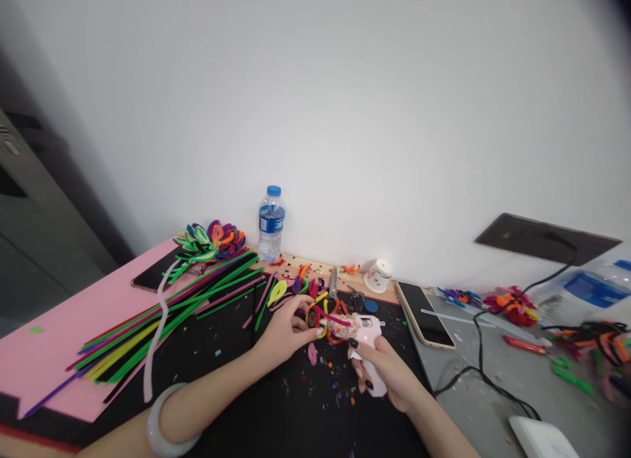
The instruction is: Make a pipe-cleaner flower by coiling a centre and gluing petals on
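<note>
My right hand (377, 369) grips a pale pink hot glue gun (375, 379) by its handle, the nozzle end pointing left. My left hand (290, 326) is closed at the fingertips on a coiled pipe cleaner piece (313, 317) in red, green and black. The gun's tip is close to this piece; whether they touch I cannot tell. Yellow, orange and magenta pipe cleaner loops lie around both hands. Below the left fingertips is a small pink loop (312, 353) on the black mat (276, 405).
Long pipe cleaners (148, 333) and a finished-looking green bundle (197, 242) lie left. A water bottle (271, 225) and paper cup (378, 276) stand along the wall. Right are a phone (424, 315), black cable (480, 353), red utility knife (524, 344) and white device (542, 438).
</note>
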Demonstrator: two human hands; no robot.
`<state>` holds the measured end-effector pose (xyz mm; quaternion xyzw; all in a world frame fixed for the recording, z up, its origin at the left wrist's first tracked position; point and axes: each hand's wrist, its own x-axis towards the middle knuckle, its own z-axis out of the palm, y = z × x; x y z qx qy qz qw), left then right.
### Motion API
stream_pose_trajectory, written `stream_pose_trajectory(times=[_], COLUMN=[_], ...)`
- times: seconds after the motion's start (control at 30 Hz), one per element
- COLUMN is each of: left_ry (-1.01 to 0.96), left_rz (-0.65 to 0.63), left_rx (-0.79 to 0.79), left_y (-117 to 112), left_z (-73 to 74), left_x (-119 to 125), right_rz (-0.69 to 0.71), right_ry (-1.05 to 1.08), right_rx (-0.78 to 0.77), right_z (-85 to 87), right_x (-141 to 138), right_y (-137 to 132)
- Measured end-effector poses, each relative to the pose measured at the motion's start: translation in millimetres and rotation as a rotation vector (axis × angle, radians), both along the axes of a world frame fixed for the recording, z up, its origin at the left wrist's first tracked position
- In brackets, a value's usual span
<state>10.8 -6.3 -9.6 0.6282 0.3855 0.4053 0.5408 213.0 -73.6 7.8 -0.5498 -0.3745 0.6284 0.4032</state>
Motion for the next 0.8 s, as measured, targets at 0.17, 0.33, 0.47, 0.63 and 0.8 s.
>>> stream_pose_trajectory(times=[0.17,0.33,0.47,0.63,0.8], left_ry=[0.002,0.015,0.025,0.022,0.006], left_rz=[0.007,0.02,0.024,0.031,0.027], left_rx=[0.014,0.023,0.025,0.015,0.015], left_y=[0,1,0,0,0], left_z=[1.6,1.4,2.5,5.0,2.8], left_x=[0,0,-1,-1,-1], right_rz=[-0.002,-0.006,-0.049,-0.134,-0.258], right_ry=[0.004,0.004,0.001,0.086,0.105], right_rx=[0.004,0.006,0.003,0.09,0.307], right_z=[-1.6,-0.7,0.1,5.8,14.7], right_x=[1,0,-1,7,33], right_y=[0,0,0,-1,3])
